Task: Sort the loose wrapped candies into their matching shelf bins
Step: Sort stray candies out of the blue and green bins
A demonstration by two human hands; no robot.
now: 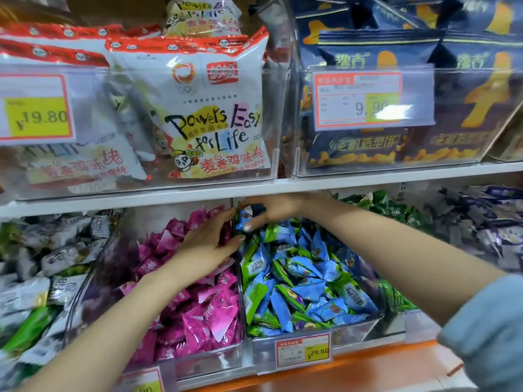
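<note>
Sleeve [486, 335] nearest; left hand [209, 239] flat-fingered on pink candies [209, 312], right hand [268, 210] curled over a blue candy [242, 217] far in the blue-green bin [353, 325], grip unclear; we judge picking underway, firm pinch needed next.

The white upper shelf [283, 190] carries clear snack-bag bins [424, 165], the orange-edged lower shelf [368, 372] clear candy bins [356, 331].

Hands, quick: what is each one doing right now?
Left hand: open, fingers flat on the pink candies.
Right hand: curled, apparently pinching a blue candy.
</note>
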